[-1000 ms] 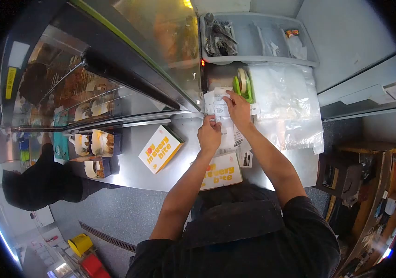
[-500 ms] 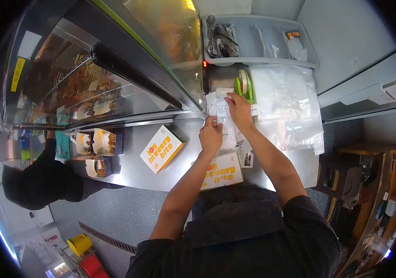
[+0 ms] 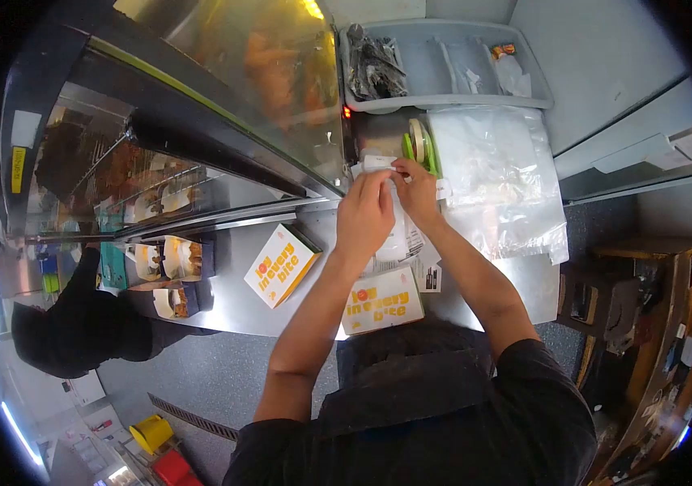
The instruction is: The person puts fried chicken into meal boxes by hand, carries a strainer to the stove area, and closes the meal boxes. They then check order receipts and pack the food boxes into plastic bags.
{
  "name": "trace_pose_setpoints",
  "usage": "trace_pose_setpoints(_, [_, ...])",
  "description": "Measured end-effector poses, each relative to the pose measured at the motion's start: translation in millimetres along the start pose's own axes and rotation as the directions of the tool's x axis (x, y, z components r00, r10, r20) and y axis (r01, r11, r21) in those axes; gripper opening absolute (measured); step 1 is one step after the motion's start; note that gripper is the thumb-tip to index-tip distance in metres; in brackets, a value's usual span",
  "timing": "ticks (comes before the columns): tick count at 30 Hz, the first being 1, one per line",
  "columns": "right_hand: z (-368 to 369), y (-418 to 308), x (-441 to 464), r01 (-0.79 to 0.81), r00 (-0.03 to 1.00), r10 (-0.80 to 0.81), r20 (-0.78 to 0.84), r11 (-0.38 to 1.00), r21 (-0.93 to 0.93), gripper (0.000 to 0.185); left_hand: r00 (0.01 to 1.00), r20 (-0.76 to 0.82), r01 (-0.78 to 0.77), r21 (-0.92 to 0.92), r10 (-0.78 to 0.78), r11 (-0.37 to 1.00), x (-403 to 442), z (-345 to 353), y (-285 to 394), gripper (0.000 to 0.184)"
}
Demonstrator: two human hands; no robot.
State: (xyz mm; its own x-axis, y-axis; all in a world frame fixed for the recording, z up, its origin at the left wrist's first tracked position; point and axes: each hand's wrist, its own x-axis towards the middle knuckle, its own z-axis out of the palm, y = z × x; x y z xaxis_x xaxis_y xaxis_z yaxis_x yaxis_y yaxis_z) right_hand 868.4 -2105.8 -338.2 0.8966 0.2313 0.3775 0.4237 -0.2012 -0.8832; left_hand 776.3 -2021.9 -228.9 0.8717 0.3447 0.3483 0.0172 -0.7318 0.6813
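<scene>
Both my hands are at a white paper receipt on the steel counter. The fingers of my left hand close on its lower left part and cover much of it. My right hand pinches its right edge between thumb and fingers. More printed slips lie under and below the hands. Just beyond my right hand stands a green tape dispenser with a roll of tape. Nearest my body is a white box with yellow lettering; a similar box sits to the left of my left forearm.
Clear plastic bags are stacked at right, below a grey divided tray holding black cutlery. A glass-doored food cabinet borders the left. Open food boxes stand near a co-worker in black.
My left hand has moved up and forward to the receipt's upper part, beside my right hand. The receipt's top now looks bent over. The near box shows more fully.
</scene>
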Motion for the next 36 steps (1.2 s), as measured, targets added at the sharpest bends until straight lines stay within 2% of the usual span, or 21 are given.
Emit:
trace_pose_setpoints(1, [1, 2, 2, 0.043, 0.999, -0.043, 0.009, 0.999, 0.019, 0.019, 0.992, -0.025, -0.123, -0.014, 0.123, 0.992, 19, 4, -2, 0.015])
trace_pose_setpoints(3, [-1, 7, -1, 0.069, 0.997, -0.068, 0.025, 0.997, -0.044, 0.018, 0.992, 0.078, -0.106, 0.053, 0.102, 0.993, 57, 25, -19, 0.015])
trace_pose_setpoints(5, [-3, 12, -11, 0.087, 0.995, -0.081, 0.056, 0.99, -0.11, 0.017, 0.878, 0.43, 0.087, 0.287, -0.209, 0.954, 104, 32, -18, 0.022])
trace_pose_setpoints(6, [-3, 14, -11, 0.154, 0.988, -0.151, 0.041, 0.985, -0.076, 0.015, 0.879, 0.427, 0.092, 0.287, -0.213, 0.953, 122, 41, -23, 0.022])
trace_pose_setpoints(8, [-5, 14, -6, 0.225, 0.974, -0.224, 0.014, 0.974, -0.041, 0.014, 0.617, 0.654, -0.013, 0.564, -0.437, 0.825, 149, 56, -28, 0.032])
trace_pose_setpoints(9, [-8, 13, -6, 0.268, 0.963, -0.268, 0.003, 0.962, -0.043, 0.014, 0.619, 0.654, -0.02, 0.566, -0.435, 0.824, 153, 54, -23, 0.032])
trace_pose_setpoints(11, [-12, 14, -6, 0.301, 0.953, -0.302, -0.026, 0.953, -0.047, 0.014, 0.245, 0.81, -0.169, 0.576, -0.532, 0.8, 162, 50, -14, 0.04])
trace_pose_setpoints(15, [-15, 20, -9, 0.296, 0.955, -0.296, 0.004, 0.955, -0.025, 0.016, 0.206, 0.871, -0.348, 0.492, -0.447, 0.798, 166, 69, -29, 0.045])
trace_pose_setpoints(17, [-16, 24, -11, 0.312, 0.95, -0.312, 0.014, 0.95, -0.011, 0.017, 0.222, 0.825, -0.211, 0.561, -0.52, 0.8, 168, 86, -61, 0.049])
trace_pose_setpoints(21, [-17, 23, -12, 0.337, 0.94, -0.335, 0.063, 0.942, -0.009, 0.019, 0.304, 0.823, -0.236, 0.554, -0.481, 0.799, 169, 99, -93, 0.051])
trace_pose_setpoints(23, [-18, 19, -13, 0.305, 0.949, -0.304, 0.089, 0.952, 0.001, 0.018, 0.348, 0.84, -0.369, 0.532, -0.417, 0.762, 164, 102, -94, 0.049])
trace_pose_setpoints(24, [-18, 15, -13, 0.303, 0.952, -0.301, 0.05, 0.953, -0.021, 0.016, 0.346, 0.84, -0.371, 0.531, -0.417, 0.762, 163, 103, -95, 0.049])
trace_pose_setpoints(26, [-24, 7, -18, 0.303, 0.953, -0.303, 0.013, 0.952, -0.045, 0.015, 0.452, 0.767, -0.187, 0.58, -0.455, 0.793, 161, 103, -98, 0.046])
trace_pose_setpoints(27, [-33, -6, -24, 0.239, 0.971, -0.241, -0.013, 0.969, -0.057, 0.014, 0.454, 0.767, -0.186, 0.579, -0.453, 0.794, 159, 100, -93, 0.046])
trace_pose_setpoints(29, [-48, -29, -34, 0.178, 0.983, -0.18, -0.033, 0.982, -0.069, 0.012, 0.758, 0.479, 0.068, 0.618, -0.443, 0.783, 148, 91, -73, 0.043])
trace_pose_setpoints(30, [-58, -37, -41, 0.084, 0.995, -0.084, -0.053, 0.996, -0.006, 0.014, 0.757, 0.477, 0.076, 0.615, -0.447, 0.785, 142, 84, -62, 0.043])
trace_pose_setpoints(32, [-72, -41, -55, -0.068, 0.987, 0.089, -0.134, 0.986, 0.152, 0.016, 0.872, 0.361, 0.128, 0.483, -0.33, 0.866, 130, 73, -41, 0.039])
trace_pose_setpoints(33, [-81, -44, -61, -0.071, 0.988, 0.089, -0.125, 0.987, 0.144, 0.016, 0.94, 0.296, 0.046, 0.389, -0.172, 0.92, 123, 73, -34, 0.035])
trace_pose_setpoints(34, [-92, -52, -66, -0.19, 0.96, 0.234, -0.155, 0.949, 0.251, 0.015, 0.979, 0.204, -0.047, 0.301, -0.016, 0.952, 118, 69, -21, 0.03])
trace_pose_setpoints(35, [-103, -60, -70, -0.298, 0.912, 0.375, -0.165, 0.884, 0.361, 0.015, 0.966, 0.238, -0.13, 0.121, 0.098, 0.984, 109, 60, -12, 0.025])
trace_pose_setpoints(36, [-115, -66, -76, -0.278, 0.926, 0.33, -0.185, 0.925, 0.258, 0.016, 0.944, 0.254, -0.203, -0.058, 0.211, 0.977, 94, 39, 9, 0.021])
